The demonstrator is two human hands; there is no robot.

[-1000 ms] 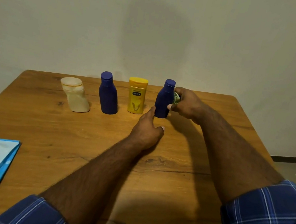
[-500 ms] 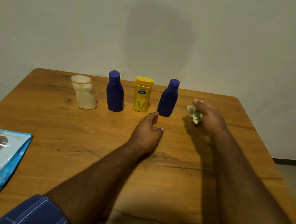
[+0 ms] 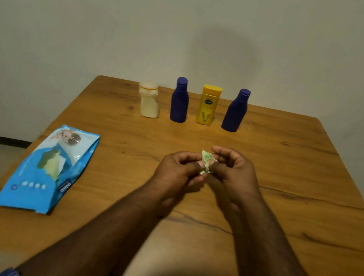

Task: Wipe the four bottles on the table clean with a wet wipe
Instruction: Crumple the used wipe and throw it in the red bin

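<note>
Head view, near to far. At the bottom edge, a strip of blue checked sleeve point(image 3: 7, 273) is seen on the left forearm. Both forearms are extended over the wooden table point(image 3: 304, 223) and are brought together near its middle. The left hand point(image 3: 177, 172) and the right hand point(image 3: 234, 172) are held close together, each with fingers curled, and a crumpled pale green wet wipe point(image 3: 206, 163) is pinched between them at the fingertips; the wipe is held above the tabletop, not laid on it. To the left, well apart from the hands, a blue wipes packet point(image 3: 49, 169) is laid flat near the table's left edge, with a pale green sheet seen at its opening.

Toward the far edge, four bottles are stood upright in a row, near one another but not touching. From left to right: a cream bottle point(image 3: 150, 101) with a broad cap, a dark blue bottle point(image 3: 179, 101), a yellow bottle point(image 3: 208, 105) with a dark label, and a second dark blue bottle point(image 3: 236, 111), seen leaning slightly rightward. None of the bottles is touched by either hand. A plain pale wall point(image 3: 191, 23) is seen behind the table.
</note>
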